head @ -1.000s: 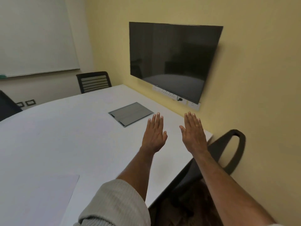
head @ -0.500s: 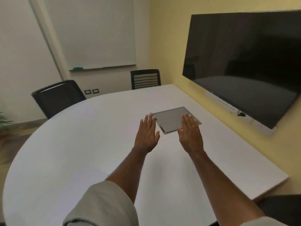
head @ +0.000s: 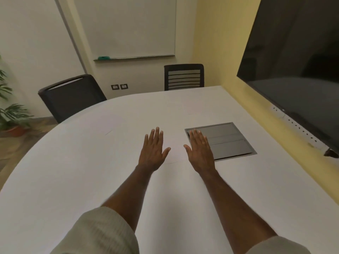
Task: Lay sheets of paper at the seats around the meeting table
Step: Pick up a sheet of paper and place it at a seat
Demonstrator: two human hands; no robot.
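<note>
Both of my hands are stretched out flat, palms down, just above the white meeting table [head: 73, 171]. My left hand [head: 154, 149] is open with its fingers apart and holds nothing. My right hand [head: 200, 151] is open too, its fingertips over the near left corner of a grey cable hatch [head: 231, 140] set into the tabletop. A faint pale sheet of paper [head: 111, 121] seems to lie on the table in front of the black chair [head: 71, 96] at the far left; its edges barely show against the white top.
A second chair with a slatted back [head: 183, 77] stands at the table's far end. A large dark screen [head: 297, 61] hangs on the yellow wall at right, a socket strip [head: 297, 129] under it. A whiteboard [head: 128, 24] is behind, a potted plant [head: 9, 114] at far left.
The view has swung left from the screen wall toward the far chairs. Both hands stay open out in front. The sheet seen at lower left a second ago is out of view.
</note>
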